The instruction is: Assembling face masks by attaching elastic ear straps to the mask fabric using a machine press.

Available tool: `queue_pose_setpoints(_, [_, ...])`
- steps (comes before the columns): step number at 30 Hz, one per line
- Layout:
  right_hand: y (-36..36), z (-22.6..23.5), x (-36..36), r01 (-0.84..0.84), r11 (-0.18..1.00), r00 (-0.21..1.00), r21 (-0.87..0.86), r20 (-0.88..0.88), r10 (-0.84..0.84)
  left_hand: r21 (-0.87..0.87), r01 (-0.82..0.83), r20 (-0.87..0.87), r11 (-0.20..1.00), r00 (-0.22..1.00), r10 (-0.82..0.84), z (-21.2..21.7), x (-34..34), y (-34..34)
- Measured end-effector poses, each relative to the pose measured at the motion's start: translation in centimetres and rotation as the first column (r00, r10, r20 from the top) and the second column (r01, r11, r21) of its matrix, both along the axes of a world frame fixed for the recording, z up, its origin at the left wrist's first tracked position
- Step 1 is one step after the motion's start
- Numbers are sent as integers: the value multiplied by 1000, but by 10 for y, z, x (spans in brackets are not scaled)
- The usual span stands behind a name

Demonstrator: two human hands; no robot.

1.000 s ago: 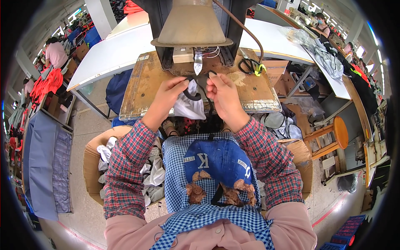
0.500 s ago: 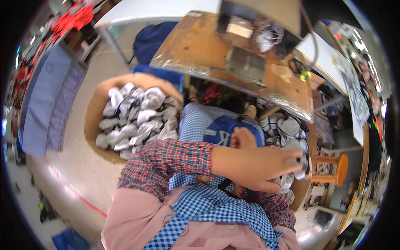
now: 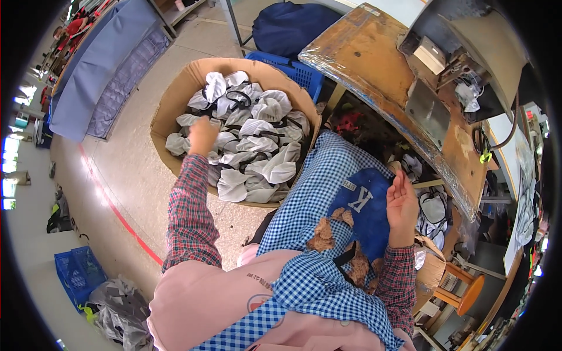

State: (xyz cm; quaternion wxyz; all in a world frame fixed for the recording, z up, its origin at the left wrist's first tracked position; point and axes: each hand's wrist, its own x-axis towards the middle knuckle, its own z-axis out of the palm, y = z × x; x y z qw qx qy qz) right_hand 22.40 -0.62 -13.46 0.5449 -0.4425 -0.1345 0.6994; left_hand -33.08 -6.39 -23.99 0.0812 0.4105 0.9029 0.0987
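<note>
My left hand reaches into a large round cardboard box, its fingers closed at the left side of the pile. They seem to grip one of the white fabric pieces; the fingertips are partly hidden. The pile's pieces are white to light grey, crumpled, with black bands or edging. To the right, my right hand is raised with the palm up and fingers stretched out, holding nothing. It hovers beside my lap, where a blue cloth with white lettering lies over a blue checked apron.
A worn wooden workbench with a machine stands ahead right. Below it, a second heap of white and black pieces lies near an orange stool. A blue crate sits behind the box. Another blue crate stands at lower left.
My left hand has swung from the heap on the right across to the box on the left, its spread fingers now closed. My right hand has turned palm up. The view has shifted leftward.
</note>
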Motion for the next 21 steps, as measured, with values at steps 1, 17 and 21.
queue_pose_setpoints(1, [1, -1, -3, -20, 1000, 1000, -1, -5, 20, -89, -151, -39, 985, 988, 148, -15, -40, -17])
queue_pose_setpoints(17, [-9, 9, 5, 8, 999, 997, 43, 70, -11, 656, -376, 606, 655, 779, -160, 32, -5, 18])
queue_pose_setpoints(21, [-19, 34, -17, -81, 993, 980, 90, 191, 63, 730, -431, 683, 531, 450, -575, 123, 81, 40])
